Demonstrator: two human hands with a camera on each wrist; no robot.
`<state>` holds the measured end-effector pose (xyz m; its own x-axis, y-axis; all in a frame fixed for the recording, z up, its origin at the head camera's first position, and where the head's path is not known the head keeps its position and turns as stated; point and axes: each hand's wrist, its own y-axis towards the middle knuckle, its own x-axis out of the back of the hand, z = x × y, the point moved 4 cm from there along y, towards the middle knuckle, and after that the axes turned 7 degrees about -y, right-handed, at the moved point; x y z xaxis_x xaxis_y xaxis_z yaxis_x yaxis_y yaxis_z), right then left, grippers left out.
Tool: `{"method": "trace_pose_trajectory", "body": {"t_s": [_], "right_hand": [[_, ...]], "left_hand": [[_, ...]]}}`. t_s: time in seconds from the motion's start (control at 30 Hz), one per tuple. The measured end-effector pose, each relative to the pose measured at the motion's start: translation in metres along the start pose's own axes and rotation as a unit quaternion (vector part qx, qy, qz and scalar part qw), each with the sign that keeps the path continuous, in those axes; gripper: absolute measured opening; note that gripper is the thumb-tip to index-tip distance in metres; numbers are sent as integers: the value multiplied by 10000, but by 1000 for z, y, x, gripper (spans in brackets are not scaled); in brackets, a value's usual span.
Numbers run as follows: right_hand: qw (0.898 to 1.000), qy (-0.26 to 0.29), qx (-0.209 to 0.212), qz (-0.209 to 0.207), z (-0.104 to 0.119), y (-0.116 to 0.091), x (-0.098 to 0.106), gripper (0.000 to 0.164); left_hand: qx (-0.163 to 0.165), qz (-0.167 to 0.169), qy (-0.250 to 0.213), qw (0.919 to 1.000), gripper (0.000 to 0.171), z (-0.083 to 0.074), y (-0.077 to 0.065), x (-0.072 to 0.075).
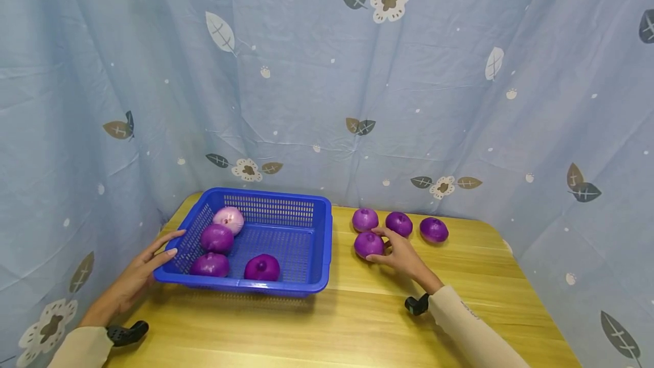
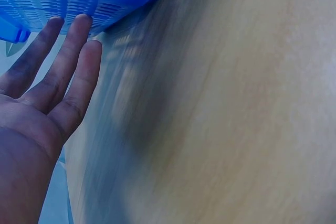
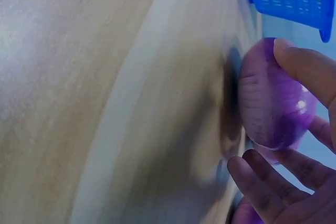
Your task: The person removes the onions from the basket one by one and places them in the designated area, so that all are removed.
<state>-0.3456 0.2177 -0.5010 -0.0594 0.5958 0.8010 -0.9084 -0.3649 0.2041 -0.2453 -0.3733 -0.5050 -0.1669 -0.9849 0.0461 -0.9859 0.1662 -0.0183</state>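
Observation:
My right hand [image 1: 403, 255] holds a purple onion [image 1: 369, 245] between thumb and fingers, low over the table on the right. In the right wrist view the thumb presses one side of this onion [image 3: 273, 98], with fingers on the other. Just behind it sit three more purple onions: one [image 1: 365, 220], a second [image 1: 399, 224] and a third [image 1: 434, 230]. My left hand [image 1: 134, 277] is at the left side of a blue plastic basket [image 1: 321, 243], its fingers extended. In the left wrist view several fingertips reach the slotted basket wall [image 2: 37, 1].
Inside the basket lie a pale pink onion [image 1: 230, 219] and three purple onions, one of them [image 1: 262, 268] near the front wall. The wooden table [image 1: 357, 328] is bordered by a blue patterned curtain [image 1: 306, 72] at the back and both sides.

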Motion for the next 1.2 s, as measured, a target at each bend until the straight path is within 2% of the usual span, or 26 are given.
{"method": "trace_pose_trajectory", "body": {"t_s": [0.3, 0.6, 0.77, 0.97, 1.2], "right_hand": [[9992, -179, 307, -162, 13, 10, 21, 73], [9986, -107, 450, -275, 51, 33, 44, 68], [9984, 74, 556, -95, 77, 49, 42, 66], [9946, 117, 1030, 5, 110, 68, 35, 63], [9855, 267, 1576, 562, 147, 82, 12, 62]], "left_hand": [[23, -48, 52, 10000, 55, 0, -1, 1], [15, -43, -38, 10000, 54, -1, -1, 3], [35, -25, -6, 10000, 55, -2, -2, 3], [-51, 53, -5, 10000, 55, -3, 0, 1], [25, -89, -65, 9999, 55, 0, 0, 0]]}}
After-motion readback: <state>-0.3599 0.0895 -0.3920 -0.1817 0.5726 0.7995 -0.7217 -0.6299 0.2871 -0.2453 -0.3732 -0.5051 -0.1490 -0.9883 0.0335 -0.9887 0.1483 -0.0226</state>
